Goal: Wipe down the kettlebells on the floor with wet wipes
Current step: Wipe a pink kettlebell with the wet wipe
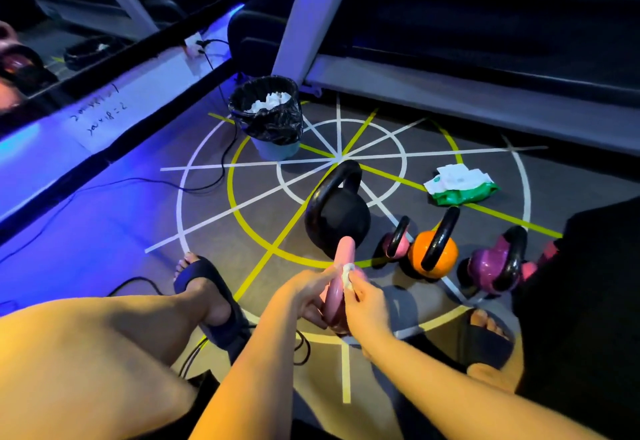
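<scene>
Pink kettlebell [345,249] is gripped in the left hand [304,296], fingers curled round it, while the right hand [365,301] pinches a white wipe [347,275] against its handle. Crumpled wipes [270,102] in the bin [273,150] suggest work under way; black kettlebell [337,218], orange kettlebell [420,259] and purple kettlebell [486,266] stand on the floor [263,225] beyond, cleaned or not I cannot tell.

Black kettlebell [337,213], orange kettlebell [433,254] — grey floor [277,211], white-and-yellow lines.

a black-lined bin [275,150] stands near the treadmill [450,100].
</scene>
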Action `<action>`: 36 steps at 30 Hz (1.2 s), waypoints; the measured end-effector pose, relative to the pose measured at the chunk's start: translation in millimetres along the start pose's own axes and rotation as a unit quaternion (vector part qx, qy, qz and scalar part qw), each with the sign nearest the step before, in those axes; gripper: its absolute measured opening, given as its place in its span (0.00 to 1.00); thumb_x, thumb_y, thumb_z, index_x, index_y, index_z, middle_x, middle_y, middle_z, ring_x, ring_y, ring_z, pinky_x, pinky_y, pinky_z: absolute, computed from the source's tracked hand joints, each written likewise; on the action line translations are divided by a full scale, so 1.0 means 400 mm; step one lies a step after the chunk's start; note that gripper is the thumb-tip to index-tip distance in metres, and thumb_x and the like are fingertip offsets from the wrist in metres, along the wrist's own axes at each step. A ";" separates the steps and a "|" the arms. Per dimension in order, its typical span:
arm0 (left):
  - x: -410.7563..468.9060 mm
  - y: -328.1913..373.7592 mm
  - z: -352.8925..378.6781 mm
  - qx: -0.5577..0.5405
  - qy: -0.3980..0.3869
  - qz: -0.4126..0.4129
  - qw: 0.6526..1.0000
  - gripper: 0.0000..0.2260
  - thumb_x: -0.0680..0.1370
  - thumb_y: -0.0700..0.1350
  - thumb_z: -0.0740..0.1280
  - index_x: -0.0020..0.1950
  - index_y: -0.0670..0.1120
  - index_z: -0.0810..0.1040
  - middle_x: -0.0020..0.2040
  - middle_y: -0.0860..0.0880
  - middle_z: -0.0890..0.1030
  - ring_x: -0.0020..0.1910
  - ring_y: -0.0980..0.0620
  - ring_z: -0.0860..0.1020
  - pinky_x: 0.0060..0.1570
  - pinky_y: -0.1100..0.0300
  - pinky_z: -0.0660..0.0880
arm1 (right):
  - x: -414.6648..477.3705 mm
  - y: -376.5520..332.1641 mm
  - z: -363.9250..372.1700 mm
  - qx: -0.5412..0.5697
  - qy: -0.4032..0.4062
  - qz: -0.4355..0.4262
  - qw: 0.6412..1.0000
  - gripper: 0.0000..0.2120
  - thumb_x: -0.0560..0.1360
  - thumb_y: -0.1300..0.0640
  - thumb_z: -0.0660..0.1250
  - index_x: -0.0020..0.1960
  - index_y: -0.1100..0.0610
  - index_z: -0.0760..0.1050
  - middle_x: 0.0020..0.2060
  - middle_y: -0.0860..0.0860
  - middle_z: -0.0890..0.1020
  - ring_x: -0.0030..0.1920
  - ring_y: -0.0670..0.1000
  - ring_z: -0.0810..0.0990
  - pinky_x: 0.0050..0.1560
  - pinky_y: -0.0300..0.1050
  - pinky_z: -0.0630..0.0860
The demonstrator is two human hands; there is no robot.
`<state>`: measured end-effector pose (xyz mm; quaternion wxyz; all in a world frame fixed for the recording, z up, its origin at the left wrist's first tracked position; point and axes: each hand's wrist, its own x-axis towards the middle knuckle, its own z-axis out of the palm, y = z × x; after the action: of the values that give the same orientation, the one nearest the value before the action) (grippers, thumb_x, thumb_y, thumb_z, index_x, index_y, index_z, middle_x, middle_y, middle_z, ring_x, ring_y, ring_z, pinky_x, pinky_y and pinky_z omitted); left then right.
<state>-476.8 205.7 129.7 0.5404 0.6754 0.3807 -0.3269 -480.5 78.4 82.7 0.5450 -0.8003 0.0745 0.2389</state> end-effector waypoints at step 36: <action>0.065 0.001 0.005 0.006 -0.014 0.043 0.999 0.24 0.82 0.64 0.56 0.73 0.51 0.68 0.65 0.36 0.75 0.46 0.26 0.82 0.34 0.35 0.81 | -0.074 0.055 -0.002 -0.146 0.000 -0.012 0.989 0.07 0.79 0.61 0.63 0.44 0.56 0.78 0.36 0.52 0.78 0.42 0.59 0.76 0.42 0.51 0.73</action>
<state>-463.7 207.8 107.2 0.5553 0.6898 0.3413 -0.3153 -514.4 64.8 78.4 0.4248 -0.8723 0.0294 0.2404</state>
